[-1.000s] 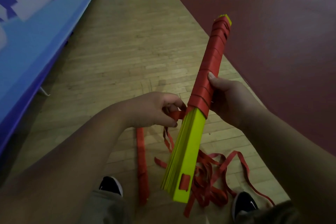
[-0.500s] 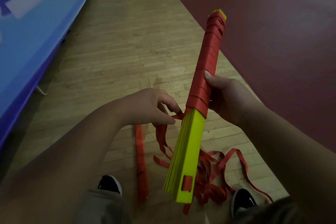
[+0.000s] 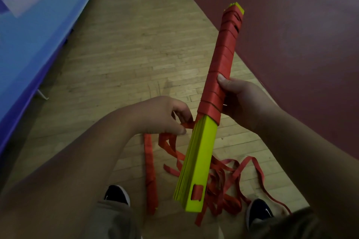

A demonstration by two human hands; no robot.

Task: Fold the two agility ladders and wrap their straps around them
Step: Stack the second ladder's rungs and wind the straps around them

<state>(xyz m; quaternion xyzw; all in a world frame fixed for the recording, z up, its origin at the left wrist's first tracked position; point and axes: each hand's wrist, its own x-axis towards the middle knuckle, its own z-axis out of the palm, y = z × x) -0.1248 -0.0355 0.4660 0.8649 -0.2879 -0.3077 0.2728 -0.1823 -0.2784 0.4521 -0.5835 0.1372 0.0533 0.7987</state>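
We look down on a folded agility ladder (image 3: 196, 161), a stack of flat yellow-green rungs held slanting in the air above a wooden floor (image 3: 126, 54); its far end points up and away from us; its near end hangs low between a left shoe (image 3: 116, 195) and a right shoe (image 3: 259, 211), both dark. The far half of the ladder is bound in tight turns of red strap (image 3: 221, 60), with only a yellow tip showing beyond them; the near half is bare. The right hand (image 3: 239, 99) is at the ladder's right side, on the wrapped part just above the bare rungs; its grip is closed round the bundle, thumb lying across the red turns. The left hand (image 3: 163, 116) is just left of the ladder, at the near edge of the wrapping; its grip is a narrow pinch, thumb and fingers closed on the strap where it leaves the bundle. Below the ladder the loose strap (image 3: 223, 180) lies in a red tangle on the floor, trailing out to the ladder's right; a long red strip (image 3: 150, 170) lies straight on the floor to the ladder's left, and we cannot tell whether it is the second ladder. Far to the ladder's left runs a blue banner (image 3: 29, 35); to its right the floor turns to dark red court (image 3: 291, 25).
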